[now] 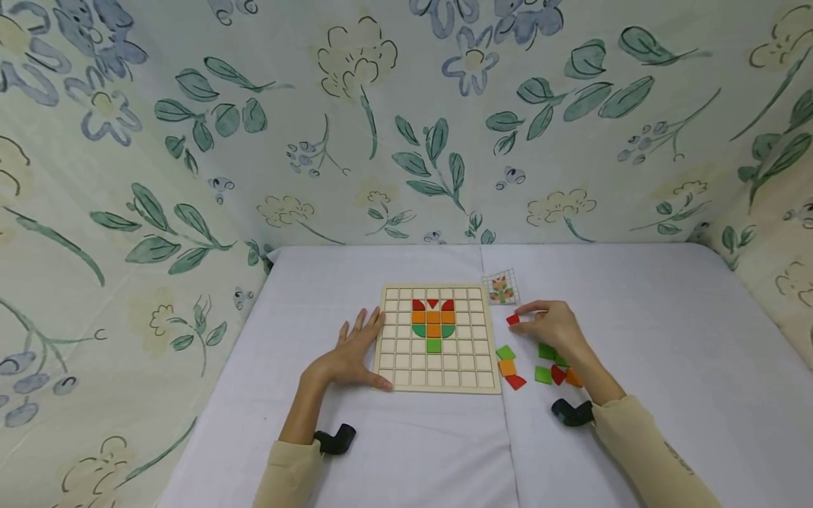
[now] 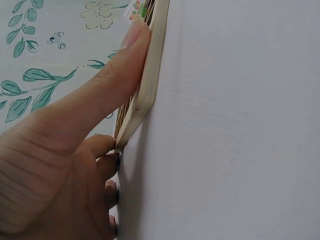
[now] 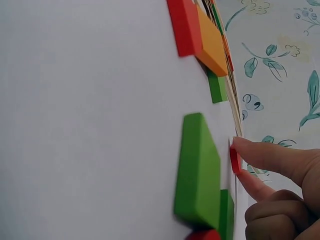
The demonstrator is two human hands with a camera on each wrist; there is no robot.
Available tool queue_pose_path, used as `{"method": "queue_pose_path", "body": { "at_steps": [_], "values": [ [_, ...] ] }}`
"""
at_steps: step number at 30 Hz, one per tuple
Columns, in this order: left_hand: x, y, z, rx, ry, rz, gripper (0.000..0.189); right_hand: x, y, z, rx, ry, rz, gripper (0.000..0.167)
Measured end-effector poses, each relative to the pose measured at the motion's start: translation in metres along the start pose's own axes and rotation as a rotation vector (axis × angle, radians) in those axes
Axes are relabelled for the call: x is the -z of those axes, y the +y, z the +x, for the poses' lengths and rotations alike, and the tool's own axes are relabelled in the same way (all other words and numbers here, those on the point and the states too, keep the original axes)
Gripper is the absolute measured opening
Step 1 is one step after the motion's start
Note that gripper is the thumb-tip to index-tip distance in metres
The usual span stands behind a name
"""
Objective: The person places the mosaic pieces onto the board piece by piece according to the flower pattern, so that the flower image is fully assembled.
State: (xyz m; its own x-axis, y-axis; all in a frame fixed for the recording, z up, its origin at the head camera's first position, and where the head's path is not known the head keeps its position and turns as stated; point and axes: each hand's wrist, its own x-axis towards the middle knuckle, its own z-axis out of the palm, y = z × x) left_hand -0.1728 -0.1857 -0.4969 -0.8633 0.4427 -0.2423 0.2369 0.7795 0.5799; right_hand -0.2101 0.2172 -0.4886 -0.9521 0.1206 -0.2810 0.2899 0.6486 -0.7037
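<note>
A wooden grid board (image 1: pixel 470 363) lies on the white cloth. Red, orange (image 1: pixel 433 330) and green tiles on it form a tulip shape with a light green tile (image 1: pixel 434 346) beneath. My left hand (image 1: pixel 348 360) rests along the board's left side, fingers spread and thumb at the near corner; the left wrist view shows the thumb on the board's edge (image 2: pixel 157 65). Right of the board, my right hand (image 1: pixel 554 330) pinches a small red tile (image 1: pixel 512 319) between thumb and index finger. In the right wrist view that tile (image 3: pixel 235 159) shows edge-on, low over the cloth.
A small pattern card (image 1: pixel 502 288) lies at the board's far right corner. Beside the board sit a green, an orange (image 1: pixel 507 367) and a red tile. Several more tiles (image 1: pixel 543 375) lie under my right wrist. A floral curtain (image 1: pixel 432 141) hangs behind the table.
</note>
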Motion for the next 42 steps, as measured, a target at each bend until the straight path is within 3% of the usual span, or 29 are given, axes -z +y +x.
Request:
{"method": "queue_pose_path", "body": {
  "at_steps": [7, 13, 18, 23, 42],
  "values": [
    [0.0001, -0.0012, -0.0002, 0.002, 0.0, 0.002, 0.139, 0.0015, 0.0009, 0.0007, 0.022, -0.031, 0.036, 0.045],
    [0.0001, -0.0005, -0.0003, 0.0, -0.005, -0.003, 0.139, 0.0025, 0.0032, 0.0004, -0.007, -0.036, 0.039, 0.043],
    [-0.0003, -0.0014, -0.0003, 0.008, -0.013, 0.002, 0.14, 0.0044, 0.005, 0.002, 0.021, -0.109, 0.066, 0.039],
    [-0.0008, -0.0029, -0.0002, 0.011, -0.018, 0.005, 0.14, 0.0037, 0.0037, 0.0032, 0.027, -0.141, 0.079, 0.045],
    [-0.0008, -0.0023, 0.0001, 0.0, -0.003, -0.001, 0.138, 0.0017, -0.0019, -0.0006, 0.01, -0.105, 0.072, 0.046]
  ]
}}
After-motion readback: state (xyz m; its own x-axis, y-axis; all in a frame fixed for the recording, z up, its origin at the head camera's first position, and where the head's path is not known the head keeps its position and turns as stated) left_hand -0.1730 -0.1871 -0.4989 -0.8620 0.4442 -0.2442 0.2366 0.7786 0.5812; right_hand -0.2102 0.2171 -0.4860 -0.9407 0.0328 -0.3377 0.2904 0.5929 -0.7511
